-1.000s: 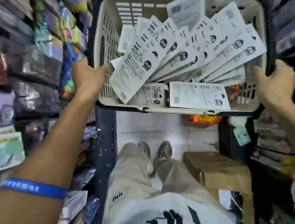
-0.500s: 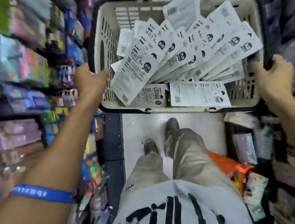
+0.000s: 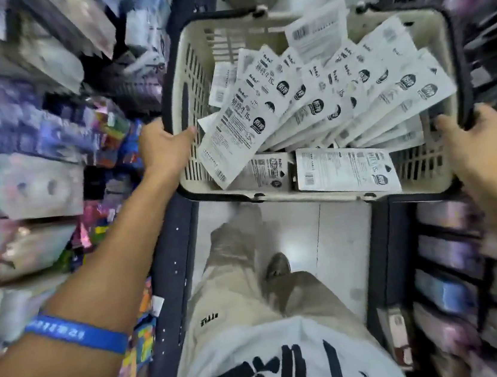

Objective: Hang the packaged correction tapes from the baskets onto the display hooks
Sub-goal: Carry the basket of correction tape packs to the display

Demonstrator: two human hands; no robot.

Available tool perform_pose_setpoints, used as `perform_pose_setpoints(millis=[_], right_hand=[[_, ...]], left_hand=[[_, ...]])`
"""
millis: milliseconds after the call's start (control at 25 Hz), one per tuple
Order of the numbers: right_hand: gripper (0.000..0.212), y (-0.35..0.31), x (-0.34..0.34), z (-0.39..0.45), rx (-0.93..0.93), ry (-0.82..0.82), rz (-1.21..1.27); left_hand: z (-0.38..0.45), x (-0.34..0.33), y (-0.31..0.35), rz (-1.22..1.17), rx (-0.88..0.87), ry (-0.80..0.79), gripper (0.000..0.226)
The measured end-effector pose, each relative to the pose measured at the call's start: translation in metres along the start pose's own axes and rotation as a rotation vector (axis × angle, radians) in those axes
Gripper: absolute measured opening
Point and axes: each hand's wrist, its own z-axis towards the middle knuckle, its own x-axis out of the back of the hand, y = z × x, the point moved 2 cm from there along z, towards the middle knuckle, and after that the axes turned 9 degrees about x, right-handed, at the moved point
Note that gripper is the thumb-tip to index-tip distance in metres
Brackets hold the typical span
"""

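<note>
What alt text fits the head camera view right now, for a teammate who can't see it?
A person carries a beige plastic basket full of white packaged correction tapes, left hand and right hand gripping its opposite rims, down a narrow aisle. Blurred packaged goods hang on both sides; a blue wristband circles the left wrist.

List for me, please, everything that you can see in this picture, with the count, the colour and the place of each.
basket: one, cream with dark rim, carried in mid-aisle
correction tape packs: many, too overlapped to count, white with black print, fanned inside the basket
shelf goods: many, mixed colours, blurred, on both sides of the aisle
floor: pale tiles, below the basket
wristband: one, blue, on the left forearm
legs: two, beige trousers, mid-stride
left hand: grips the basket's left rim
right hand: grips the right rim
</note>
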Motion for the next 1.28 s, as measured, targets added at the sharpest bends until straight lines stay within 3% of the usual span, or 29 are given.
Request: perform_pose_setpoints(millis=[200,440,560,760,840,960,1120,1280], right_hand=[[0.035,-0.075,-0.059,0.214,0.01,-0.023,0.017],[0.033,-0.187,-0.105,0.463,0.081,-0.093,-0.005],[0.027,-0.23,-0.14,0.57,0.189,-0.14,0.016],[0.034,-0.298,-0.234,0.72,0.392,-0.384,0.012],[0.041,-0.322,-0.262,0.754,0.449,-0.472,-0.032],[0.031,-0.355,-0.29,0.767,0.509,-0.653,-0.041],[0.042,-0.408,-0.322,0.717,0.77,-0.873,-0.121],[0.058,-0.404,-0.35,0.647,0.961,-0.928,-0.181]], left_hand=[[0.162,-0.076,0.139,-0.02,0.01,-0.008,0.021],[0.311,-0.117,0.289,-0.003,0.137,0.116,0.027],[0.362,-0.142,0.325,-0.047,0.182,0.183,0.024],[0.415,-0.188,0.357,-0.073,0.398,0.323,0.026],[0.41,-0.197,0.361,-0.156,0.477,0.339,0.027],[0.362,-0.205,0.346,-0.236,0.692,0.409,0.031],[0.258,-0.216,0.303,-0.432,0.962,0.524,0.031],[0.176,-0.248,0.252,-0.542,1.191,0.594,0.02]])
